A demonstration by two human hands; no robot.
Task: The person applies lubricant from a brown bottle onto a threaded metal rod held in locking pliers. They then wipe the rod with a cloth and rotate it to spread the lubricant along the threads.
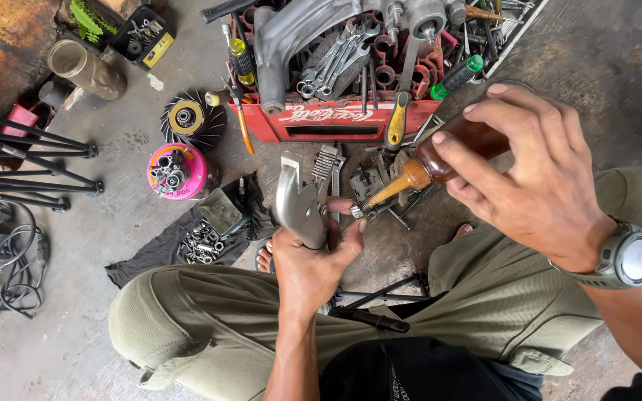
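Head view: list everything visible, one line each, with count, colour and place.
oil bottle: one, brown with orange nozzle, in right hand, tip near the metal part
metal part: one, silver, in left hand
red crate: one, red, top centre, full of wrenches and screwdrivers
pink tub: one, pink, left of centre, holding small parts
finned disc: one, black with yellow centre, above the pink tub
dark cloth: one, dark grey, by left knee, bolts on it
cables: several, black, far left
wristwatch: one, grey-green, right wrist
left hand: grip closed on the metal part
right hand: grip closed on the oil bottle
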